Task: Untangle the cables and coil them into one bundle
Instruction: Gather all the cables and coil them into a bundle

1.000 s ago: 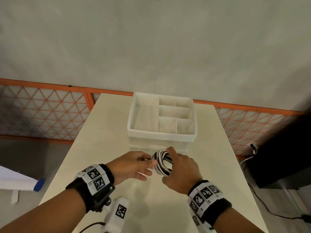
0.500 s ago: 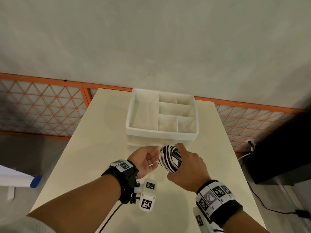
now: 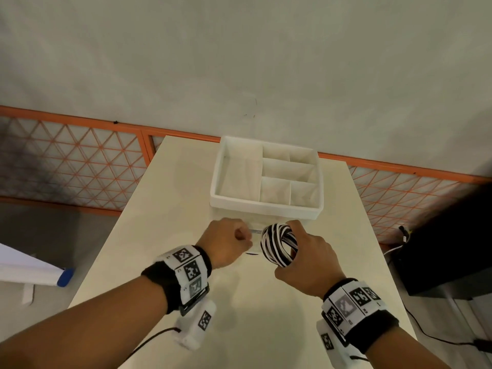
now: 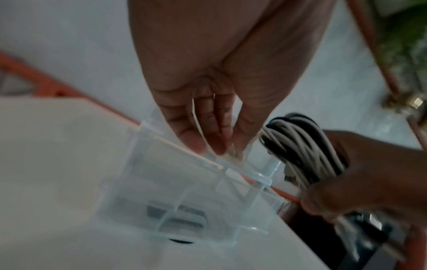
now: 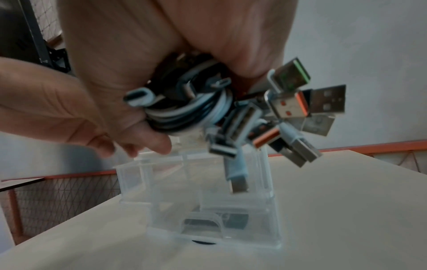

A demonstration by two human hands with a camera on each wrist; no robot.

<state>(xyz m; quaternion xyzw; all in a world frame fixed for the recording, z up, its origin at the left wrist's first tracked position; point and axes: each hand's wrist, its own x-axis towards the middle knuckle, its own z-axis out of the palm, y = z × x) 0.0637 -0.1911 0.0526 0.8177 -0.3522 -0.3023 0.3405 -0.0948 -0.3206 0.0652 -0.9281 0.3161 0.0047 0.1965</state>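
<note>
A coil of black and white cables (image 3: 279, 243) is held upright over the table, just in front of the organiser box. My right hand (image 3: 299, 242) grips it, fingers through the loop and thumb on top. In the right wrist view the coil (image 5: 184, 111) sits in the curled fingers and several USB plugs (image 5: 298, 106) stick out to the right. My left hand (image 3: 243, 235) is close to the coil's left side, knuckles up. In the left wrist view its fingertips (image 4: 219, 146) pinch a thin pale strand (image 4: 198, 120), which runs toward the coil (image 4: 302, 149).
A white organiser box (image 3: 263, 207) with several compartments stands on the cream table (image 3: 165, 222) right behind my hands. An orange mesh fence (image 3: 80, 166) runs along the wall. A black box (image 3: 447, 243) with trailing wires stands off the table's right edge.
My left hand has turned from palm up to knuckles up and closed its fingers beside the coil. The right hand still holds the coil, now a little higher.
</note>
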